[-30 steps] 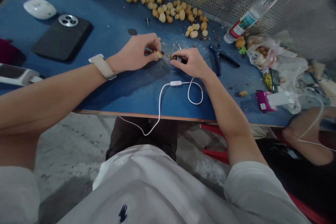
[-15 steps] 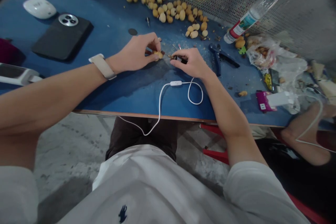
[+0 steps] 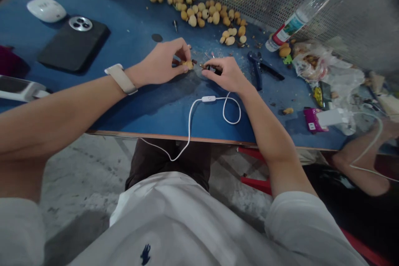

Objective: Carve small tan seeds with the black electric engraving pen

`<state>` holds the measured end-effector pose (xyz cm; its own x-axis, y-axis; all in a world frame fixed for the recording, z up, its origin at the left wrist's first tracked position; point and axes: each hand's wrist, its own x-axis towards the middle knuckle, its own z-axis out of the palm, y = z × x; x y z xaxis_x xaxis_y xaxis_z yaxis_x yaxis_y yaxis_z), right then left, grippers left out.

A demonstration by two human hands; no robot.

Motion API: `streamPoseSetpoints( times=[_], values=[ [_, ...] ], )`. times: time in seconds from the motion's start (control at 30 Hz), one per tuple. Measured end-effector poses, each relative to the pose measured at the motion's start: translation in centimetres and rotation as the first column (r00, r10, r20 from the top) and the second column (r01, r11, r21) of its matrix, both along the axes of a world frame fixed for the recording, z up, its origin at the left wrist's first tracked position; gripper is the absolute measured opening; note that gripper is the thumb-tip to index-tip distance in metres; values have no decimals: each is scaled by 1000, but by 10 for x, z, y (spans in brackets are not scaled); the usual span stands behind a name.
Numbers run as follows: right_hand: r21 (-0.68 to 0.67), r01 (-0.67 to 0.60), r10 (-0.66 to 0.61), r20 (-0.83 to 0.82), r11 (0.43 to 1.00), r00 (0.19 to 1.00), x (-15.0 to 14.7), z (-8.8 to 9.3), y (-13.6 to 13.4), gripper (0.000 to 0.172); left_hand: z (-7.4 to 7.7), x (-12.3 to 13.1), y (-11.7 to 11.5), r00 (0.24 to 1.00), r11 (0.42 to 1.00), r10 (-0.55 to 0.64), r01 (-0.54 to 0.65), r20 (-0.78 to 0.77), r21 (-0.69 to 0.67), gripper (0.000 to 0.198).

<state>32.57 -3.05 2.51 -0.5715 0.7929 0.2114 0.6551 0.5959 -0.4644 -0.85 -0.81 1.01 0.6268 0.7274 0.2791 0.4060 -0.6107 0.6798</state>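
Pinched between thumb and fingers of the left hand (image 3: 164, 62) sits a small, rounded tan piece (image 3: 188, 65), while just beside it the right hand (image 3: 229, 74) closes around a slim, dark, brass-tipped tool (image 3: 215, 70).

Can't make out the black tool (image 3: 215, 70), mostly buried in the right hand (image 3: 227, 74). Same with the tan piece (image 3: 189, 65), partly behind the left hand (image 3: 164, 60). Can't read the bottle label (image 3: 290, 28), too blurry. Only seeing part of the maroon thing (image 3: 10, 62), cut off at left.
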Motion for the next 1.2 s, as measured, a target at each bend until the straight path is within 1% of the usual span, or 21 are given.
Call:
streamPoseSetpoints(
  times=[0.13,0.27,0.37,0.53,0.6,0.73,0.87,0.97,1.03,1.1,1.2],
  values=[
    [-1,7,-7,-6,1000,1000,0,-1,0,56,6,1,-5,999,1000,3,-3,-33,14,67],
    [5,12,-12,-38,1000,999,-5,-1,-4,57,6,3,-4,1000,999,-5,4,20,49,64],
    [15,11,-11,-52,1000,999,-9,-2,-7,60,6,4,-4,999,997,0,-2,37,71,71],
    [16,29,-28,-37,999,999,-12,-4,-6,67,6,6,-4,999,998,-32,31,10,49,93],
    [19,23,-22,-45,1000,999,-11,-6,-4,68,4,6,-2,999,998,-43,43,7,45,95],
    [25,17,-16,-54,1000,998,-10,-7,-3,65,-2,4,0,999,996,-54,53,5,78,84],
    [26,20,-19,-40,999,999,-10,-7,-3,63,-2,3,0,999,997,-26,23,43,73,77],
    [21,20,-19,-29,1000,999,-9,-7,-3,62,-2,3,-1,998,997,-14,10,60,72,63],
    [16,25,-24,-25,1000,999,-9,-7,-3,61,-4,3,0,998,997,-12,7,63,77,57],
    [13,19,-18,-20,1000,1000,-8,-7,-2,61,-5,3,1,998,997,-9,5,56,80,57],
    [10,8,-8,-13,1000,1000,-8,-6,-2,63,-5,2,1,1000,997,-1,-1,18,75,65]
  ],
)
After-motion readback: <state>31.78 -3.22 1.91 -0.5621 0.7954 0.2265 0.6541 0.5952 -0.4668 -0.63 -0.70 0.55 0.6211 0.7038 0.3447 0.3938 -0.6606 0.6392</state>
